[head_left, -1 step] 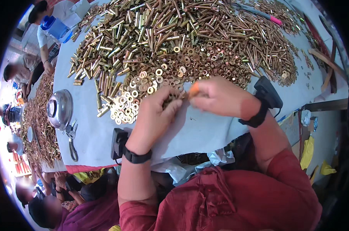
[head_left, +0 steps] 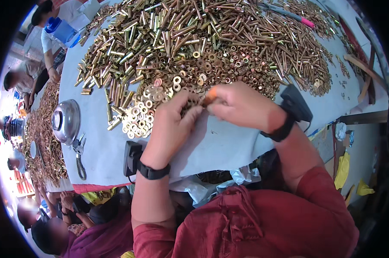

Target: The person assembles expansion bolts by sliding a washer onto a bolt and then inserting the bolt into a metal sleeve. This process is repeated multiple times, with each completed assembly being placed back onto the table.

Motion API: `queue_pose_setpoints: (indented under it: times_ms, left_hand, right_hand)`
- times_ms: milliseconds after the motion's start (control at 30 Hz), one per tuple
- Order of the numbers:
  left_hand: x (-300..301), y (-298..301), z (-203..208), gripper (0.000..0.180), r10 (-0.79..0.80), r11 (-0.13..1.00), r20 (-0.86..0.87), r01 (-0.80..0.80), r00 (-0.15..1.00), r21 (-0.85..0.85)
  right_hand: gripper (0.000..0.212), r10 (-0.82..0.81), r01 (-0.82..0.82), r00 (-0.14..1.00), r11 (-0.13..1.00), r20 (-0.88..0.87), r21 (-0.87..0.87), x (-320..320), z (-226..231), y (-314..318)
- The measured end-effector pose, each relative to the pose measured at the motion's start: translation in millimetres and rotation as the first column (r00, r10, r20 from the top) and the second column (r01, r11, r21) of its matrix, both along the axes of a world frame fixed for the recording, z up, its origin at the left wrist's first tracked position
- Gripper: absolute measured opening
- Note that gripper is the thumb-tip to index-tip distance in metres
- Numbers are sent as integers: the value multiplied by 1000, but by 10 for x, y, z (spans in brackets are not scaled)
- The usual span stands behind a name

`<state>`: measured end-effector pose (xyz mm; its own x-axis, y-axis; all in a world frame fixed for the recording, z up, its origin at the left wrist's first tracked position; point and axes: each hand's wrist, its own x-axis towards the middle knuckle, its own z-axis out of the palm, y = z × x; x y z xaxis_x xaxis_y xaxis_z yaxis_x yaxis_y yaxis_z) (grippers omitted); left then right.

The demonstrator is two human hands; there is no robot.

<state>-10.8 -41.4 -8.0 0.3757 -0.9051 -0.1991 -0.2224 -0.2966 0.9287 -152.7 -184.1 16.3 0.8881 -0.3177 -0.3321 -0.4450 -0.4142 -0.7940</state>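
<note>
Head camera view: two bare hands meet at the near fringe of a great heap of metal fasteners, the left hand (head_left: 173, 118) beside a cluster of pale-gold washers (head_left: 137, 118), the right hand (head_left: 241, 105) angled in from the other side, with an orange covering (head_left: 211, 94) on one finger. The step appears to be fine fingertip handling of small pieces where the hands meet; the fingers of both curl inward, but blur and overlap hide whether either grip is closed on a part, and that cannot be told. Washers lie loose just left of and beyond the left hand, nuts (head_left: 246, 64) beyond the right, and metal sleeves (head_left: 168, 34) farther back. A careful next move would seem to call for a light pinch and steady alignment between the two hands. Bare pale cloth (head_left: 228, 133) runs from the hands to the table's near edge, leaving open room toward the body; the heap crowds the far side. A metal bowl (head_left: 69, 122) and keys (head_left: 78, 148) sit well apart at the left edge, and bulky wrist devices (head_left: 132, 159) need clearance.
</note>
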Motion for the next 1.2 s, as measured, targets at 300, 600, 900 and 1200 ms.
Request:
queue_pose_setpoints:
  times_ms: [300, 600, 900, 1200]
  left_hand:
    - [250, -162, -40, 13, 382, 848, -252, -445, 889, -287]
    - [142, 309, 164, 14, 272, 936, -348, -331, 897, -122]
    - [-157, 192, 76, 15, -170, 985, -337, 165, 926, -45]
    - [-13, 357, 69, 16, -445, 895, -155, 432, 882, -112]
  right_hand:
    - [30, -254, 188, 785, 967, 566, 173, 553, -243, -73]
    - [35, -284, 362, 923, 866, 259, -344, -430, 267, -313]
    - [33, -71, 322, 879, 817, 471, -479, 118, -222, -278]
    - [27, 107, 2, 974, 875, -198, 484, -626, 321, -361]
